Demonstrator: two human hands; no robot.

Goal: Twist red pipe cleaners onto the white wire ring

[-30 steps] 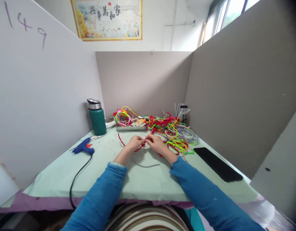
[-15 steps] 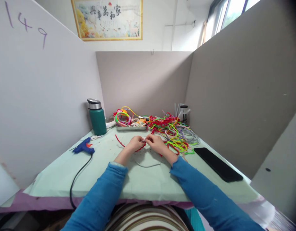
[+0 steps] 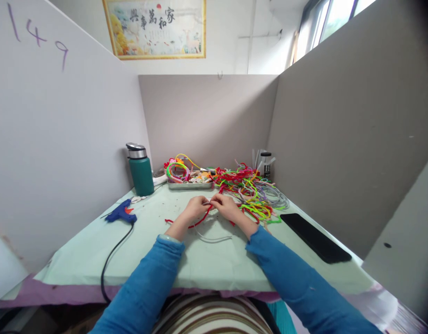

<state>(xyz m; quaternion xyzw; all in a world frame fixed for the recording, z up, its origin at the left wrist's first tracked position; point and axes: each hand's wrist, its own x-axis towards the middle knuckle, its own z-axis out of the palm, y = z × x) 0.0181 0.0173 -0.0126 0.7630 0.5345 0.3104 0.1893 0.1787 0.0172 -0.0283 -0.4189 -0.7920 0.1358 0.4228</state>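
Observation:
My left hand point(image 3: 196, 208) and my right hand point(image 3: 224, 206) meet over the middle of the table, fingertips pinched almost together. Between them a thin grey pipe cleaner point(image 3: 216, 240) is gripped by my left fingers, and its loose part curves down over the cloth toward me. A red pipe cleaner point(image 3: 202, 220) runs from my right fingertips, down and left beneath my left wrist, its end showing beyond. Exactly how the two strands cross at the fingertips is too small to tell.
Behind my right hand lies a tangled heap of coloured pipe cleaners point(image 3: 240, 178). A metal tray point(image 3: 191, 186) of small pieces stands at the back, a green bottle point(image 3: 140, 174) left of it. A blue glue gun point(image 3: 121, 211) with its cord lies left, a black phone point(image 3: 314, 237) right.
The red strand's free end has swung down and toward me, now passing under my left wrist. The grey strand's loose part has shifted slightly. Both hands stay nearly in place.

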